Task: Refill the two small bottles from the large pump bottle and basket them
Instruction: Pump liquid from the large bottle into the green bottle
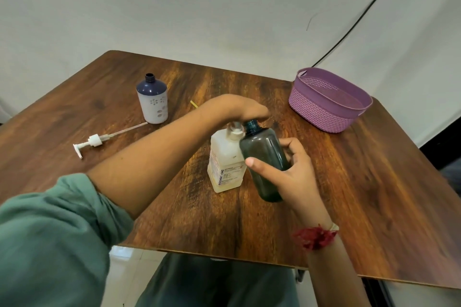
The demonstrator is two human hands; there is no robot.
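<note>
The large pale pump bottle [225, 164] stands at the table's middle. My left hand [245, 109] presses down on its pump head, which is mostly hidden under the palm. My right hand [290, 174] grips a dark green translucent small bottle [264, 157], uncapped and tilted, its open neck right beside the pump spout. A second small bottle [152, 99], white with a dark blue top and open neck, stands upright at the back left. Its white pump with a long tube [99, 141] lies flat on the table beside it.
A purple woven basket [324, 109] sits at the back right of the wooden table [374, 194]. A small yellow stick [193, 104] lies behind my left wrist. A black cable [361, 17] runs down the wall behind the basket.
</note>
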